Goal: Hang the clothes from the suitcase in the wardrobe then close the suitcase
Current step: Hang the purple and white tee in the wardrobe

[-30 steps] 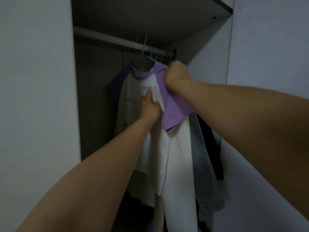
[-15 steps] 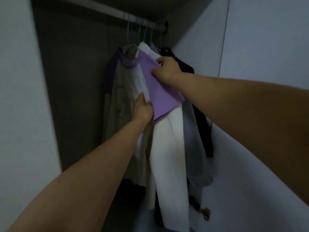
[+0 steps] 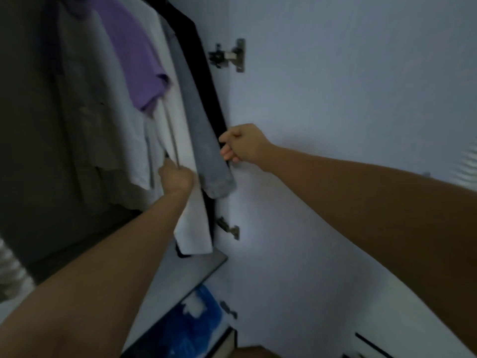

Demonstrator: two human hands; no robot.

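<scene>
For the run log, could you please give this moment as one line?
left hand: holds white garment | right hand: grips dark garment's edge | clothes hanging in wardrobe

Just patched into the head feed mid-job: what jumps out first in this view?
Two bare arms reach into the wardrobe: the left hand grips the white garment low down, and the right hand is curled at the edge of the grey garment. The purple sleeve stands out upper left among the hanging clothes. On the pale door, a metal hinge shows at the top, and something blue sits on the shelf below.
</scene>
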